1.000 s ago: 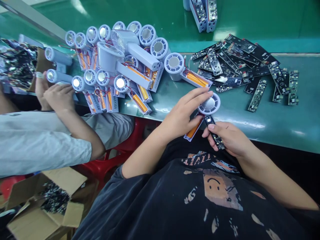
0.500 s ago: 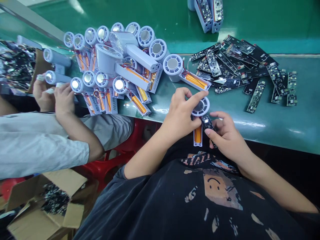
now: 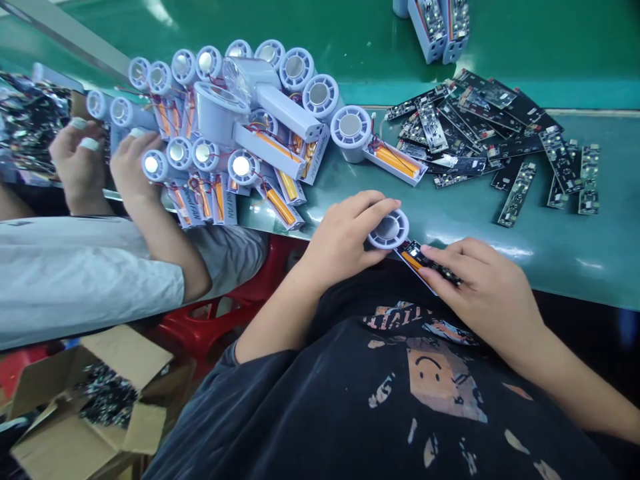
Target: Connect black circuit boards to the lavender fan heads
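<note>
Fan [image 3: 389, 229] swung rightward, circuit board [image 3: 436, 264] in right hand [image 3: 493, 293]

Green tbl [image 3: 565, 267], red plastic stool [image 3: 195, 327], open cardbd box [image 3: 60, 447].

single head-worn view from above the person's own chest, facing forward and down over both hands and bench.

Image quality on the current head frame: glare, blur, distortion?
Head view: glare streaks on the green bench, near its front edge; bright reflections on some fan discs; cardboard box at lower left looks stretched and slightly soft; right hand reasonably sharp.
</note>
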{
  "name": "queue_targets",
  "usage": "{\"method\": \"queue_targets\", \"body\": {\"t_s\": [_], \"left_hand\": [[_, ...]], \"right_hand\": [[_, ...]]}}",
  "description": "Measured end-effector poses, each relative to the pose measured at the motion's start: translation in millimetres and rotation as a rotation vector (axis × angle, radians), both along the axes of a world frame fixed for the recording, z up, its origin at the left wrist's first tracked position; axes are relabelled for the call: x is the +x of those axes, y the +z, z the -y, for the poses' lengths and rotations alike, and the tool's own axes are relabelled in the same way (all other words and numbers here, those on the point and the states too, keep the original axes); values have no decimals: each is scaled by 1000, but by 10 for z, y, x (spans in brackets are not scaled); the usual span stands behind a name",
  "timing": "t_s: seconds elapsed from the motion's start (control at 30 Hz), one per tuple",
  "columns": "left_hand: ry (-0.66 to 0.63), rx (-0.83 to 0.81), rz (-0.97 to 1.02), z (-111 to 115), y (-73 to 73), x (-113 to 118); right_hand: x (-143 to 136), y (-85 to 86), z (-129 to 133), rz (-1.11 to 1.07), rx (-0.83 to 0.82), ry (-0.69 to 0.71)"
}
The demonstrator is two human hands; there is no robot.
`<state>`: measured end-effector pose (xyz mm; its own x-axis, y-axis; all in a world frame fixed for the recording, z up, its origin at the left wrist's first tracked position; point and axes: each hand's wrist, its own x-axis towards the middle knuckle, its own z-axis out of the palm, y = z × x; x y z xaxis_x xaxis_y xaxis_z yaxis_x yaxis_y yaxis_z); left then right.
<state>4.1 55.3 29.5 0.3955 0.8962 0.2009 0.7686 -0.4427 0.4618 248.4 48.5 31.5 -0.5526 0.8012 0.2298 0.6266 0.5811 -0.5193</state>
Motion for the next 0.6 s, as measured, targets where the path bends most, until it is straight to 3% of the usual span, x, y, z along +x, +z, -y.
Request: {"method": "queue_targets", "body": {"t_s": [0.27, 0.43, 0.6], "left_hand": [[85, -19, 53, 82, -65, 39], [150, -23, 62, 128, -64, 73], [186, -11, 81, 157, -76, 103]], "right_hand": [[40, 58, -85, 89, -78, 39], [28, 19, -95, 38, 67, 54], [26, -15, -48, -22, 88, 114]]}}
